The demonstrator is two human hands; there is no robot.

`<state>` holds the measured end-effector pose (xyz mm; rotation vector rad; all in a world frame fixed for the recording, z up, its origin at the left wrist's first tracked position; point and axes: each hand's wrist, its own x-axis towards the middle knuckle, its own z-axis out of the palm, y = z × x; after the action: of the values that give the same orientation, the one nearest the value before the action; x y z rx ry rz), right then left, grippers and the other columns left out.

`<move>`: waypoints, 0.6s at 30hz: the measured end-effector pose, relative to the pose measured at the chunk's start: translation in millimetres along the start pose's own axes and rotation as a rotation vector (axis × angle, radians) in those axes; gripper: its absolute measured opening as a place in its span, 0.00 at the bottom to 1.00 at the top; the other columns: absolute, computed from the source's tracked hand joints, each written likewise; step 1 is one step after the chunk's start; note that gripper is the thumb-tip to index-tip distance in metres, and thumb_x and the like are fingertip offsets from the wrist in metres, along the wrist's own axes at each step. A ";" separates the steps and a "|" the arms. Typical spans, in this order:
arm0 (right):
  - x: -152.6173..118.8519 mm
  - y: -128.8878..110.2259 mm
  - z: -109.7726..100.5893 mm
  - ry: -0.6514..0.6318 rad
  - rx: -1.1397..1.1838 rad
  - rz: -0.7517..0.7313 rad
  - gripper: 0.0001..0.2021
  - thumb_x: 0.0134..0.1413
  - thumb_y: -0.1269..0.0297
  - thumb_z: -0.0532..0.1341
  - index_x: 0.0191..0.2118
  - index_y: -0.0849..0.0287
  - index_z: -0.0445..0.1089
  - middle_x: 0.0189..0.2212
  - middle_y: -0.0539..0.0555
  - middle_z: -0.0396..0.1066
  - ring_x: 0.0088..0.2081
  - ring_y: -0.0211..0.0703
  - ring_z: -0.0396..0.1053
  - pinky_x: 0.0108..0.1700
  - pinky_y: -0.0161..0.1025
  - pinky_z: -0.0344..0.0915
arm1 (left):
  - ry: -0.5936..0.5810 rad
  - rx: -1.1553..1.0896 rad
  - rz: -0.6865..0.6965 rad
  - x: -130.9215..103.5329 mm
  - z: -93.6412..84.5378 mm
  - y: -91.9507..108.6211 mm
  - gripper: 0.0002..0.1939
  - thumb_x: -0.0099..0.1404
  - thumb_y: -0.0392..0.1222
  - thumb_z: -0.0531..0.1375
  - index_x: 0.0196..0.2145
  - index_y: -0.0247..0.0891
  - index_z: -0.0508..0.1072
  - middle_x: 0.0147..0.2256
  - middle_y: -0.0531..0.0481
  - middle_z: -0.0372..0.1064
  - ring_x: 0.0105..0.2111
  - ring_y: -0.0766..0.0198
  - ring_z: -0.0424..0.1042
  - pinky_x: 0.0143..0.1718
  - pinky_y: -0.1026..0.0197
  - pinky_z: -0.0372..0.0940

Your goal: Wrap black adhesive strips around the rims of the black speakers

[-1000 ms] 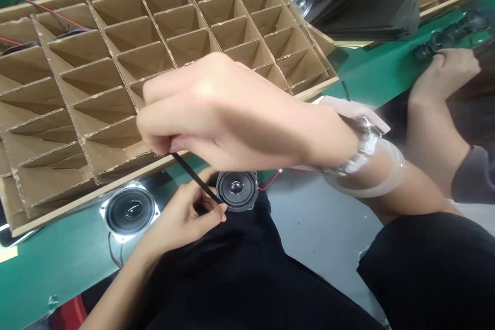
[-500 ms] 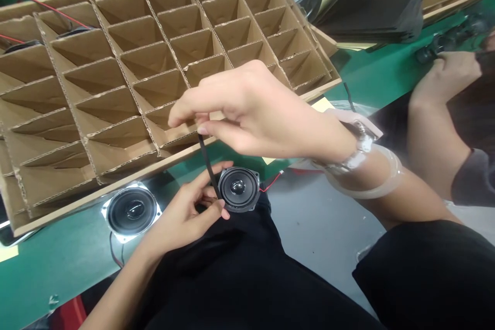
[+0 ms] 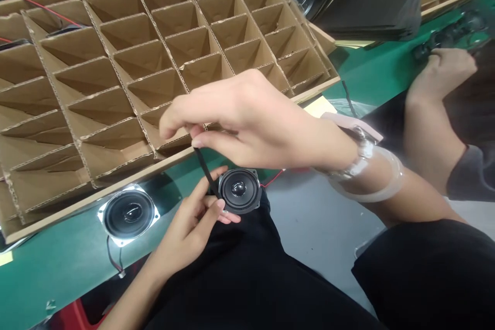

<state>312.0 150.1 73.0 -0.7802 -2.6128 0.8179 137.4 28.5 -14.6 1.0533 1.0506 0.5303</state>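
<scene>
My left hand (image 3: 201,219) grips a small black loudspeaker (image 3: 240,191) by its left edge, cone facing up, above my lap. A red wire leaves the speaker's right side. My right hand (image 3: 247,118) pinches the upper end of a thin black strip (image 3: 204,170) between thumb and fingers. The strip's lower end meets the speaker's left edge, near my left thumb. On the green bench to the left lies a second loudspeaker (image 3: 129,214) with a silver square frame, its wires hanging over the edge.
A cardboard tray (image 3: 127,87) with many dividers spans the bench ahead, with speakers in its far left cells. Black sheets (image 3: 371,13) lie stacked behind it on the right. Another person's hand (image 3: 441,75) is at the right. Pale yellow paper (image 3: 315,106) lies by the tray's near edge.
My right hand has moved slightly down and left with the strip's end, and the strip now slants more. The speaker stays in my left hand. The view has shifted a little.
</scene>
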 end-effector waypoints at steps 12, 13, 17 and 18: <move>-9.7 7.5 2.7 0.110 0.029 0.008 0.14 0.55 0.77 0.53 0.45 0.62 0.69 0.32 0.45 0.69 0.29 0.26 0.58 0.35 0.29 0.54 | 0.205 0.189 0.069 7.5 2.6 13.9 0.16 0.67 0.41 0.58 0.52 0.40 0.70 0.22 0.58 0.68 0.23 0.72 0.69 0.28 0.72 0.66; -9.8 8.2 3.6 0.110 0.036 0.008 0.14 0.55 0.77 0.53 0.45 0.62 0.69 0.32 0.45 0.68 0.30 0.26 0.59 0.34 0.29 0.55 | 0.214 0.130 0.048 7.8 4.4 12.9 0.15 0.67 0.41 0.58 0.51 0.39 0.70 0.22 0.57 0.69 0.23 0.71 0.71 0.28 0.72 0.68; -10.9 10.2 7.3 0.079 0.013 0.023 0.14 0.55 0.78 0.53 0.45 0.61 0.70 0.32 0.45 0.67 0.32 0.26 0.62 0.36 0.28 0.56 | 0.263 -0.064 0.009 6.7 14.3 7.7 0.11 0.66 0.43 0.60 0.45 0.38 0.68 0.21 0.56 0.73 0.23 0.68 0.74 0.28 0.71 0.72; -11.1 10.1 7.9 0.068 0.002 0.031 0.14 0.55 0.77 0.53 0.44 0.61 0.70 0.32 0.45 0.67 0.33 0.26 0.62 0.36 0.28 0.57 | 0.266 -0.102 0.000 6.0 17.3 6.6 0.11 0.65 0.43 0.60 0.44 0.38 0.67 0.21 0.56 0.73 0.23 0.67 0.75 0.28 0.70 0.72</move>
<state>321.8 147.2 59.5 -0.8351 -2.5459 0.7876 156.2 28.4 -9.6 0.9091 1.2430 0.7313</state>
